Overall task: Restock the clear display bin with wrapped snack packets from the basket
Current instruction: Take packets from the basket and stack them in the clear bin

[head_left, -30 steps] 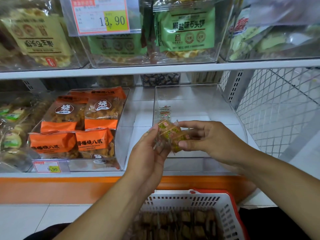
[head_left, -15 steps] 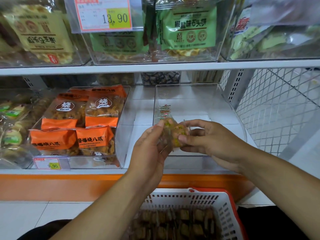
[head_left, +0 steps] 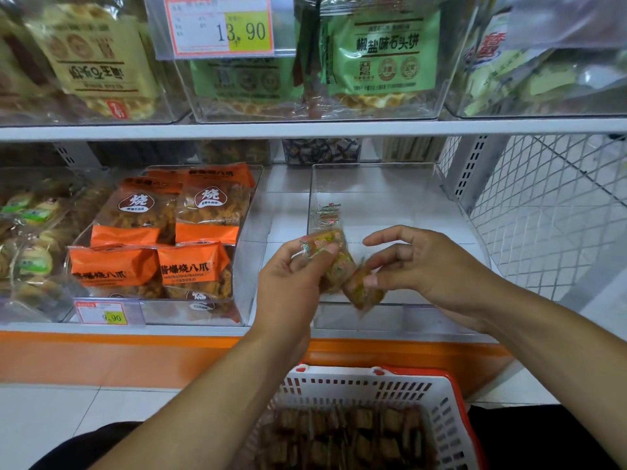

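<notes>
A clear display bin [head_left: 437,184] stands on the lower shelf, with nothing lying on its floor. In front of its low front wall my left hand [head_left: 288,283] grips a small stack of wrapped snack packets [head_left: 334,262]. Just to the right, my right hand [head_left: 424,266] pinches one wrapped packet [head_left: 361,293] between thumb and fingers, pulled a little away from the stack. Below, a white basket with a red rim [head_left: 441,395] holds several more brown wrapped packets [head_left: 346,435].
A clear bin of orange snack bags [head_left: 159,252] sits left of the display bin, with a price tag [head_left: 101,313] on its front. The upper shelf [head_left: 305,128] overhangs with bins of green and yellow bags. A white wire mesh panel [head_left: 549,212] closes the right side.
My hands have drawn apart. The right hand has pulled one packet off the stack, down and to the right, while the left hand keeps the others.
</notes>
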`<action>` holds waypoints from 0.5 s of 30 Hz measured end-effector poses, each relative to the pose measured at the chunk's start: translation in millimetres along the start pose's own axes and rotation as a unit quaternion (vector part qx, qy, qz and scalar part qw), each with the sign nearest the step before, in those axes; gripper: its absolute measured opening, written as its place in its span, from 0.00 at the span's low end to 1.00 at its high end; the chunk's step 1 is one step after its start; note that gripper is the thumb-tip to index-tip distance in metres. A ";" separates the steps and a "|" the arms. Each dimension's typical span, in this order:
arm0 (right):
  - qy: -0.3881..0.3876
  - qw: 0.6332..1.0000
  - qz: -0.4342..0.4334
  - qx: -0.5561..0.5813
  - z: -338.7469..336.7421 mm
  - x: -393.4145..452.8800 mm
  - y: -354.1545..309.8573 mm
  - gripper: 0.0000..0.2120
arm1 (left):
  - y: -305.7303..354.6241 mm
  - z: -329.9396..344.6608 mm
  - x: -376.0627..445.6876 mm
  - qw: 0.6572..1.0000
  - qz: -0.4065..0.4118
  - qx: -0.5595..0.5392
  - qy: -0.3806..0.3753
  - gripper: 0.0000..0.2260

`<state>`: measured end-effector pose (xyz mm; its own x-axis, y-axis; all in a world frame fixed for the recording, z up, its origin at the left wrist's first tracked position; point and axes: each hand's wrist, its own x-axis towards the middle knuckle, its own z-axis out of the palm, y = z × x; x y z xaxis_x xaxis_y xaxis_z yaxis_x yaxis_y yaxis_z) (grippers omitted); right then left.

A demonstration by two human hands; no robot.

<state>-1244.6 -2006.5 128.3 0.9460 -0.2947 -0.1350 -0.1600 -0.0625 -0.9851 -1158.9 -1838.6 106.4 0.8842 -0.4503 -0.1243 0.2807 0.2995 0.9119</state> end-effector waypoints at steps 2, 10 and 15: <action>-0.020 1.000 0.005 -0.004 3.6 -0.3 3.1 0.22 | -2.9 0.7 -2.0 1.000 -0.012 0.023 -0.006 0.11; -0.003 0.999 0.035 0.020 13.1 1.2 8.5 0.16 | -8.1 4.1 -1.6 0.998 -0.058 -0.032 -0.015 0.14; -0.006 0.965 0.081 0.248 14.7 2.7 3.1 0.12 | -12.9 4.5 0.8 0.999 -0.029 -0.013 0.005 0.11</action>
<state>-1238.3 -1993.5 123.4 0.9237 -0.2513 -0.2891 -0.1537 0.4480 -0.8807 -1163.5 -1846.6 96.4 0.8703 -0.4583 -0.1806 0.3405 0.2947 0.8929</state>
